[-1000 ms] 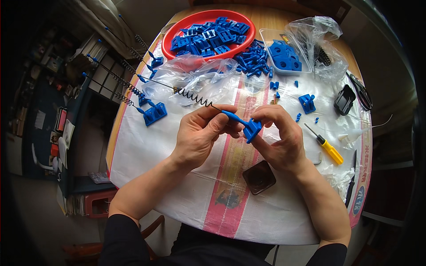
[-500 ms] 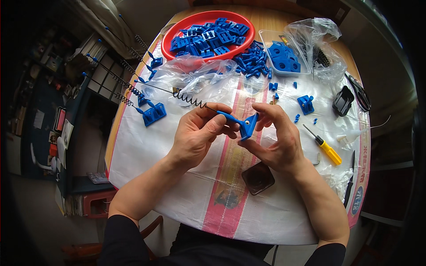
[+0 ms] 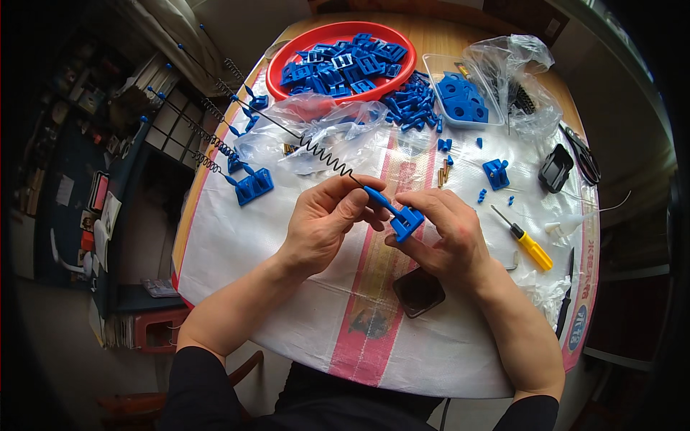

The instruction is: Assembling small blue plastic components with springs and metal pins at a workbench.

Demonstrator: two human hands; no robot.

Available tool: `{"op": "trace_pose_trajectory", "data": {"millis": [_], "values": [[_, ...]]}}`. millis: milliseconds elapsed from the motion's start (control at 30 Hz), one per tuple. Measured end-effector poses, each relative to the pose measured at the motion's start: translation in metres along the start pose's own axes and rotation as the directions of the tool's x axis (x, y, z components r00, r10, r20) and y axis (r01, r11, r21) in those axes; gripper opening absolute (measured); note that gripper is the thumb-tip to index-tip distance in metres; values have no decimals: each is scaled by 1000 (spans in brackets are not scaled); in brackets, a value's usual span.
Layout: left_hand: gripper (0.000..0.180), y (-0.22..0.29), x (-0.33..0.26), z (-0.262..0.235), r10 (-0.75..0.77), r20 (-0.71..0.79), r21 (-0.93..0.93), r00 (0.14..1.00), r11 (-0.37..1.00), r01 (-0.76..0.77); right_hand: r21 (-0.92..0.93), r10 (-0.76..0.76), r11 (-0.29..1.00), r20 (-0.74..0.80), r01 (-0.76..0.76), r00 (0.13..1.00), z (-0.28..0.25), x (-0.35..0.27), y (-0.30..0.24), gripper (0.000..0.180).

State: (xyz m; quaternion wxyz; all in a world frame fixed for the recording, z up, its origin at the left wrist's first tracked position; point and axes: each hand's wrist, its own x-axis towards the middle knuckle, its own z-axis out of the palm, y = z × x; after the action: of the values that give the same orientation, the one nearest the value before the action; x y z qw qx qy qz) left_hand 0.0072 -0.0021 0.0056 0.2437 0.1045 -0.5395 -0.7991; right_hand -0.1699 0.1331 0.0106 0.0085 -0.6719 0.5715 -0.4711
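Observation:
My left hand (image 3: 323,226) pinches a slim blue plastic arm (image 3: 381,198) between thumb and fingertips. A black coiled spring wire (image 3: 327,158) runs out of the arm's upper end toward the far left. At its other end, the arm joins a small blue plastic bracket (image 3: 407,224) with a slot. My right hand (image 3: 454,231) grips this bracket, thumb below and fingers above. Both hands hold the piece above the table, over the pink and yellow stripe. Fingers partly hide the bracket and the arm's underside.
Several similar spring pieces (image 3: 253,187) stand at the left edge. Behind are a red basin (image 3: 412,61) of blue brackets, loose blue arms (image 3: 413,104) and a clear box (image 3: 497,118). A yellow screwdriver (image 3: 533,249) and black scissors (image 3: 591,169) lie right; a dark square dish (image 3: 419,292) sits near.
Both hands have turned the piece, so the bracket now shows its slotted face. The spring wire slants more steeply, and my right fingers have closed in on the bracket.

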Motion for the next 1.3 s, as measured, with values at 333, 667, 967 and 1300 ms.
{"op": "trace_pose_trajectory", "data": {"millis": [333,667,967,1300], "values": [[23,3,4,-1,-117,55,-260,992,957,127,84,-43,996,21,41,999,1,-1,1,27],[19,12,1,3,52,-31,115,998,992,-48,123,60,991,-7,-59,998,-2,-2,-2,25],[16,102,-38,26,326,47,534,944,790,-300,152,140,979,-17,-135,990,3,-6,1,31],[16,156,-87,-96,801,-261,888,538,418,-191,133,147,981,-35,-141,989,5,-5,-1,27]]}}
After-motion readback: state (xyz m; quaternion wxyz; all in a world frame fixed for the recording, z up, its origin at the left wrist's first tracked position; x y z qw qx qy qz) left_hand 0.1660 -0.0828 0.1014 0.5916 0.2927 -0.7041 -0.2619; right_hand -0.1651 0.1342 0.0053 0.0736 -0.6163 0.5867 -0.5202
